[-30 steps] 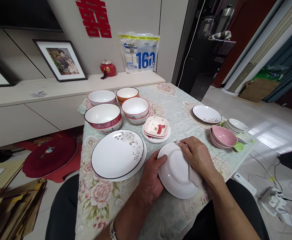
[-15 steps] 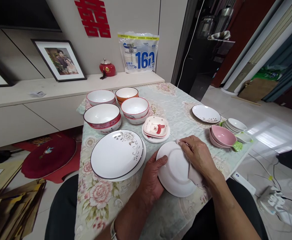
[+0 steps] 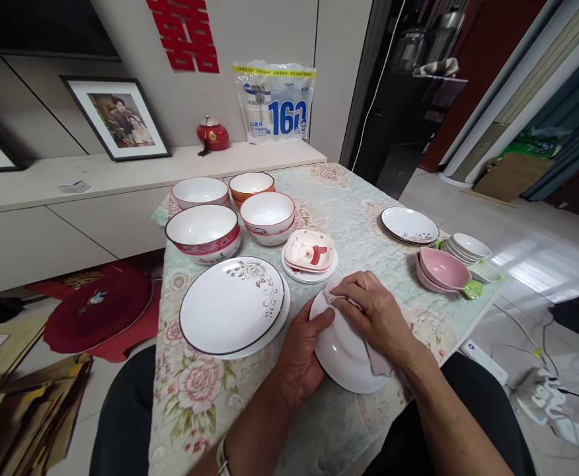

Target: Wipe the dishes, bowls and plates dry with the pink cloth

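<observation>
A white plate [image 3: 344, 360] is tilted with its underside facing me, above the near part of the table. My left hand [image 3: 302, 350] grips its left edge, thumb on the underside and fingers beneath. My right hand [image 3: 371, 314] is closed on a pale pink cloth [image 3: 379, 362], which presses on the plate's underside near the far rim. Left of the plate lies a large oval plate [image 3: 230, 307] with grey flowers, stacked on another white plate. Just beyond the hands, square dishes [image 3: 309, 250] with a red scarf picture rest on small round plates.
Several stacked bowls [image 3: 201, 225] stand at the far left of the flowered tablecloth [image 3: 197, 387]. On the right are oval plates [image 3: 409, 225], pink bowls [image 3: 443, 268] and small white bowls [image 3: 470, 245]. A low cabinet [image 3: 135, 170] runs behind the table.
My right hand has slid the cloth from the plate's right rim to the left, along its far side. My left hand keeps its hold on the plate.
</observation>
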A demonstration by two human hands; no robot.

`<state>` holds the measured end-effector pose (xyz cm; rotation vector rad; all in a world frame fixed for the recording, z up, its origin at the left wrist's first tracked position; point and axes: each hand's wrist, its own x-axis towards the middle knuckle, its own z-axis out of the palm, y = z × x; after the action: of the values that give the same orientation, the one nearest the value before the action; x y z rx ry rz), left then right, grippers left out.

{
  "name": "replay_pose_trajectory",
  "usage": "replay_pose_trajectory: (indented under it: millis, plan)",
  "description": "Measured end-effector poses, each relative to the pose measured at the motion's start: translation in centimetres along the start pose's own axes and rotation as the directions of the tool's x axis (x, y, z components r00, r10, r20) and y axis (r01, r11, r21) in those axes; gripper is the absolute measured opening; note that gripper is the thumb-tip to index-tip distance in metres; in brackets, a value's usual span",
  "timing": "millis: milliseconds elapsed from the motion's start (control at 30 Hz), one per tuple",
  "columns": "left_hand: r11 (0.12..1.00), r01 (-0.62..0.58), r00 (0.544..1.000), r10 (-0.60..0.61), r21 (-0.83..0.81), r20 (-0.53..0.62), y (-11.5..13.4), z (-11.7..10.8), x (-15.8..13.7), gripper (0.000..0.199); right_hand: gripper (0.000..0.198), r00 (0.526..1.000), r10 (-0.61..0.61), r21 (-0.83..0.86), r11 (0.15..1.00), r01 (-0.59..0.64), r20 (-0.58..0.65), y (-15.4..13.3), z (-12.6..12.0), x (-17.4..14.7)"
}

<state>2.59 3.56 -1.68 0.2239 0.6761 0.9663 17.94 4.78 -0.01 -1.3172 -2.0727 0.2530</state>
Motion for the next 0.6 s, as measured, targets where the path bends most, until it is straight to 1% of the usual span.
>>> replay_pose_trajectory:
  millis: [67, 167, 233, 267, 300, 367, 467, 533, 600]
  plan:
    - [1.0, 0.018, 1.0, -0.018, -0.019, -0.009, 0.0, 0.0, 0.1, 0.061, 0.02, 0.993, 0.113, -0.001, 0.994, -0.113, 0.022, 1.1, -0.4, -0.1]
    - [0.999, 0.025, 0.999, -0.026, -0.043, -0.02, 0.0, 0.1, 0.1, 0.061, 0.023, 0.954, 0.297, -0.064, 0.953, -0.295, 0.028, 2.9, -1.1, -0.5]
    - [0.999, 0.002, 0.999, -0.003, -0.051, -0.033, -0.1, 0.2, 0.0, 0.06, 0.025, 0.933, 0.36, -0.141, 0.924, -0.355, 0.012, 3.7, -1.4, -0.8]
    - [0.998, -0.016, 0.999, 0.014, -0.053, -0.041, -0.1, 0.2, 0.0, 0.06, 0.026, 0.929, 0.369, -0.175, 0.915, -0.364, 0.001, 3.8, -1.3, -0.8]
    - [0.998, -0.034, 0.998, 0.031, -0.052, -0.047, -0.1, 0.2, 0.0, 0.061, 0.026, 0.931, 0.365, -0.197, 0.912, -0.36, -0.014, 3.7, -1.3, -0.9]
    - [0.998, -0.051, 0.997, 0.048, -0.049, -0.052, -0.1, 0.2, -0.1, 0.064, 0.025, 0.947, 0.319, -0.19, 0.928, -0.321, -0.041, 3.0, -0.9, -0.8]
    - [0.999, -0.019, 0.999, 0.016, -0.045, -0.049, -0.1, 0.2, -0.1, 0.066, 0.022, 0.985, 0.166, -0.112, 0.979, -0.171, -0.05, 1.4, -0.1, -0.6]
    - [0.998, 0.008, 0.998, -0.012, -0.056, -0.065, 0.0, 0.2, -0.1, 0.065, 0.022, 0.997, 0.069, -0.069, 0.995, -0.072, -0.043, 0.6, 0.1, -0.3]
    - [0.997, 0.026, 0.995, -0.033, -0.075, -0.095, 0.0, 0.2, -0.1, 0.062, 0.022, 0.999, 0.039, -0.037, 0.999, -0.04, -0.022, 0.5, 0.1, -0.2]
